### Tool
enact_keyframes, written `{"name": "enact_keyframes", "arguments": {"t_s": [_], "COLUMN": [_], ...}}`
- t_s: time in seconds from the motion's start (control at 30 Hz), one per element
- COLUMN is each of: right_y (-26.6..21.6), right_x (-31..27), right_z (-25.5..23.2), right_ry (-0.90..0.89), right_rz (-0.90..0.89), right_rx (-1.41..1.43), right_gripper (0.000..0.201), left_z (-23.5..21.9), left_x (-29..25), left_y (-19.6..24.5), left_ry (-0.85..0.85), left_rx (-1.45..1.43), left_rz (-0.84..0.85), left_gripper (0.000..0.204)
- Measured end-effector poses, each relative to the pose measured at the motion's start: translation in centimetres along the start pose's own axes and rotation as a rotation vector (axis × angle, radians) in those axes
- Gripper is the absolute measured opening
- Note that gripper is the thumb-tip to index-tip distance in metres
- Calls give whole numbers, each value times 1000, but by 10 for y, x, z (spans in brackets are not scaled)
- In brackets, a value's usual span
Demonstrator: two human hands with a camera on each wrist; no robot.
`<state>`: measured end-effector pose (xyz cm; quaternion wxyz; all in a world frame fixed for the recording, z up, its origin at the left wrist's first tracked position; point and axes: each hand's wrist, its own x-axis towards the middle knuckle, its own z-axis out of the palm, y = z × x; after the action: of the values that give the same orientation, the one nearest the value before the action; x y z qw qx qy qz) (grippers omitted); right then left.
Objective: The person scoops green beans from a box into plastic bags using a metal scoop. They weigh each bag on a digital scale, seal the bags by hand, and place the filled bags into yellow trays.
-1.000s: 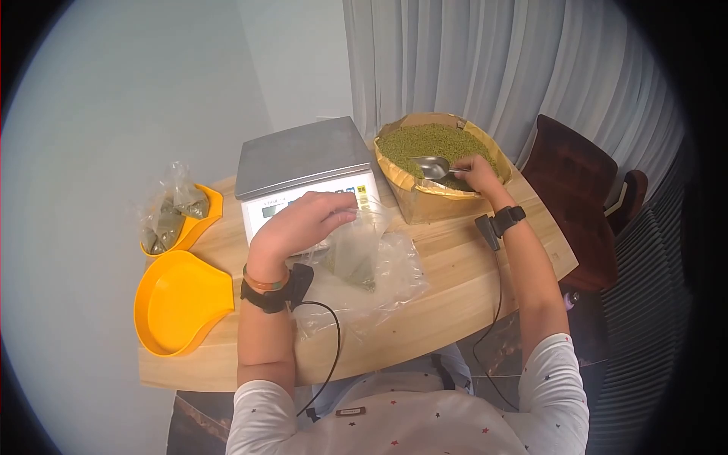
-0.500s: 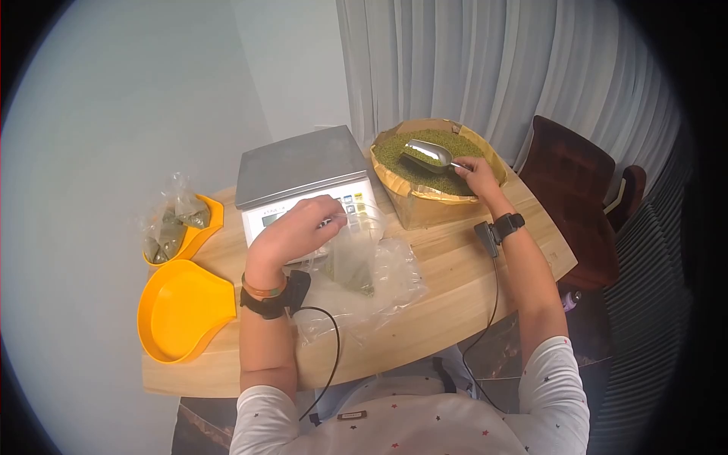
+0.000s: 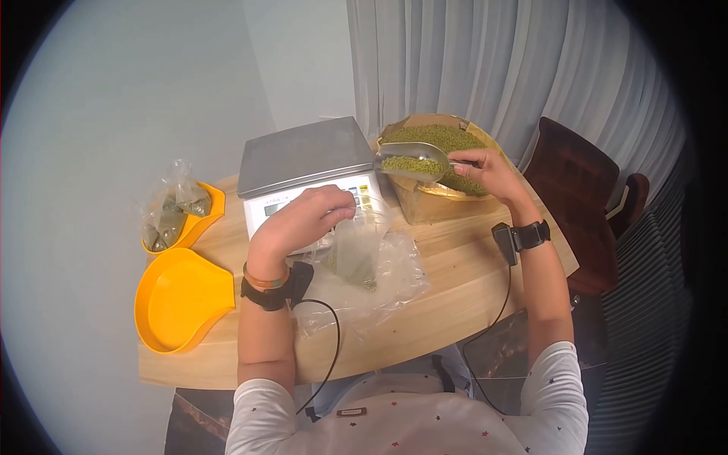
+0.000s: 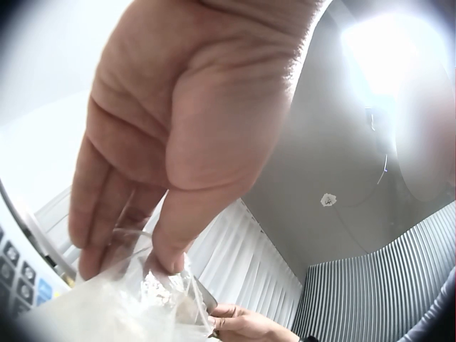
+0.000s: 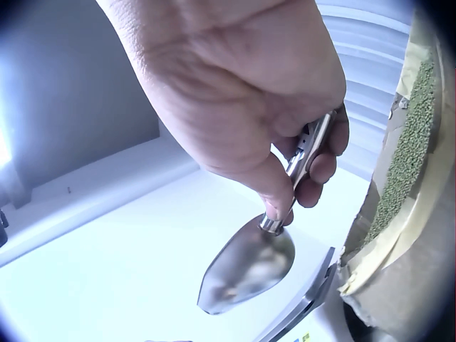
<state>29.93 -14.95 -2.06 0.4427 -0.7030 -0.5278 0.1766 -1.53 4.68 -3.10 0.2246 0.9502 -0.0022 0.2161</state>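
Observation:
My right hand [image 3: 489, 174] grips the handle of a metal scoop [image 5: 246, 267] that carries a heap of small green beans [image 3: 409, 164]. The scoop is over the near left rim of a cardboard box [image 3: 426, 208], which is filled with more of these beans. In the right wrist view the fingers wrap round the handle, and only the scoop's underside shows. My left hand [image 3: 303, 218] pinches the top edge of a clear plastic bag [image 3: 356, 254] between thumb and fingers. Some green beans lie in the bag's bottom. Its mouth, in the left wrist view, hangs just below the fingertips.
A weighing scale [image 3: 307, 158] with a grey plate stands behind the left hand. Flat plastic bags [image 3: 398, 277] lie under the held bag. At the left are an orange tray [image 3: 178, 303] and another orange tray [image 3: 208, 214] with filled bags [image 3: 168, 226]. A chair [image 3: 569, 197] stands right.
The scoop, first down in the box, has come up loaded with beans and moved left and nearer, over the box's rim. My left hand keeps its hold on the bag, nearly still.

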Motion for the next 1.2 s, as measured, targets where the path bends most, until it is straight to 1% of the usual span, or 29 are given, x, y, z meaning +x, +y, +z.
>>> {"name": "enact_keyframes", "arguments": {"t_s": [0.07,0.1,0.17,0.2,0.27,0.3,0.37,0.4,0.47,0.53,0.6,0.67,0.8,0.87,0.9,0.93,1.0,1.03,1.1,1.13,1.2], "right_y": [-12,-15,-19,-28,-50,-55,-62,-68,-80,-88,-90,-89,-81,-70,-61,-52,-31,-19,3,15,36], "right_x": [-3,-3,-4,-6,-11,-14,-20,-24,-31,-34,-35,-36,-33,-27,-22,-16,-5,0,8,10,17], "right_z": [5,8,13,15,20,24,33,36,42,45,45,45,33,25,19,14,4,1,-4,-5,-4], "right_ry": [-64,-64,-90,-91,-105,-106,2,1,61,74,87,123,162,283,330,333,452,455,570,572,578], "right_rz": [-101,-98,-256,-254,-277,-276,-497,-497,-544,-558,-569,-616,-594,-511,-467,-467,-359,-359,-275,-277,-163], "right_rx": [1,3,-64,-62,-351,-350,-590,-590,-704,-736,-768,-757,-737,-732,-746,-748,-822,-823,-918,-918,-997], "right_gripper": [24,24,23,23,24,24,25,25,26,25,24,26,25,24,23,23,23,23,24,24,25], "left_z": [0,0,0,0,-1,-1,-2,-2,-3,-2,0,1,2,2,2,2,2,2,2,1,-3], "left_x": [0,0,0,0,0,0,0,0,0,0,-1,-1,-1,-1,-1,-1,-1,-2,-2,-2,-1], "left_y": [0,0,1,2,2,2,4,4,6,5,3,3,0,0,1,1,2,2,2,3,5], "left_ry": [2,5,0,-3,-7,-10,-32,-53,-52,-52,21,19,-3,2,8,8,-3,-3,2,4,-93], "left_rx": [-3,-4,2,10,4,0,2,5,10,14,11,3,2,-4,-10,-9,-6,-5,-14,-12,22], "left_rz": [4,10,7,6,5,5,-22,-49,-50,-51,33,23,9,11,12,15,-8,-6,2,4,-91], "left_gripper": [17,17,17,17,17,16,16,15,16,16,16,16,16,16,16,16,17,17,18,18,19]}}
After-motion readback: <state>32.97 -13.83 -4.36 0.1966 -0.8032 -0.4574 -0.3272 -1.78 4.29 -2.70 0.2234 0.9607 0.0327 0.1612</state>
